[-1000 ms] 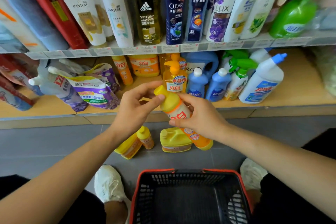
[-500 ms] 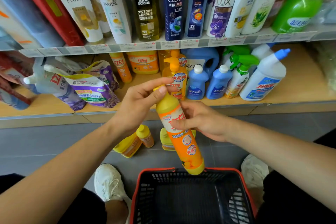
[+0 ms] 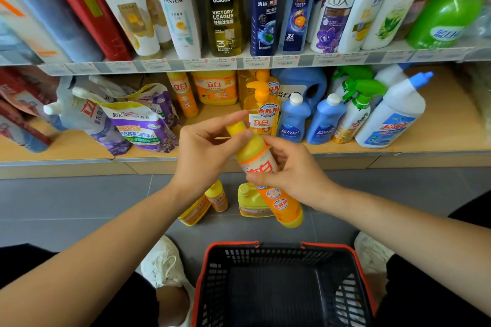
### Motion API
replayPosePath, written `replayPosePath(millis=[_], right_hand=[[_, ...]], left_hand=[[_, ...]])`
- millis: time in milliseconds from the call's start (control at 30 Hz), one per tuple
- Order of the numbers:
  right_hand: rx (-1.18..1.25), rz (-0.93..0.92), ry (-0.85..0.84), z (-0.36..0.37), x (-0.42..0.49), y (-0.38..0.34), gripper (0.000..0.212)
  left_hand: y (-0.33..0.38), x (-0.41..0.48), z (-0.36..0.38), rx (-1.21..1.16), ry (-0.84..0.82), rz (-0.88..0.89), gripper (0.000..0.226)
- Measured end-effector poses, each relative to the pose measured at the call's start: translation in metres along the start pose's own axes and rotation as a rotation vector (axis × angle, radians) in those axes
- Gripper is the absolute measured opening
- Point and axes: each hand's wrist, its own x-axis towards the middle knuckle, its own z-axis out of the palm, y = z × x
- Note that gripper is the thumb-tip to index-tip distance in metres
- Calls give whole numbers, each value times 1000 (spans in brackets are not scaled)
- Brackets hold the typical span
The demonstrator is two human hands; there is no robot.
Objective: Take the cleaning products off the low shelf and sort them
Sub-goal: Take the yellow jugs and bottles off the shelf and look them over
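Currently, item one: orange detergent bottle [image 3: 265, 164], held above the floor before the low shelf [image 3: 438, 127]; my right hand [image 3: 295, 175] grips its body, left hand [image 3: 202, 151] pinches the cap; a few yellow containers [image 3: 251, 202] lie on the floor; basket [image 3: 279, 245] holds nothing; most stock unsorted on the shelf.

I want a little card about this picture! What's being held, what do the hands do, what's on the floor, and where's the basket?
held thing: orange bottle, tilted, cap end up
left hand: pinches the bottle's top end
right hand: grips the bottle's middle
on the floor: small orange bottle, yellow jug
basket: red rim, nearest the person, below the hands
low shelf: blue bottles and purple pouches on it
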Motion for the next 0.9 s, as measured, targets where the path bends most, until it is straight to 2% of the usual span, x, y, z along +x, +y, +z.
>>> replayPosePath(millis=[133, 267, 367, 533, 633, 767, 900], right_hand=[[-241, -15, 173, 7, -7, 3, 74], [-420, -10, 239, 6, -9, 2, 80], [-322, 1, 178, 3, -8, 0, 78], [-206, 30, 87, -4, -3, -2, 66], [-129, 149, -32, -17, 4, -7, 59], [156, 331, -209, -29, 7, -14, 57], [136, 277, -252, -25, 8, -13, 53]], left_hand=[[-4, -3, 5, 164, 118, -12, 30], [-9, -2, 4, 217, 147, -45, 30], [-8, 1, 1, 139, 80, -55, 23], [-2, 3, 1, 8, 4, -97, 26], [3, 6, -4, -76, -54, -52, 26], [3, 6, -9, -224, -84, -55, 32], [1, 3, -7, -292, -110, -81, 38]])
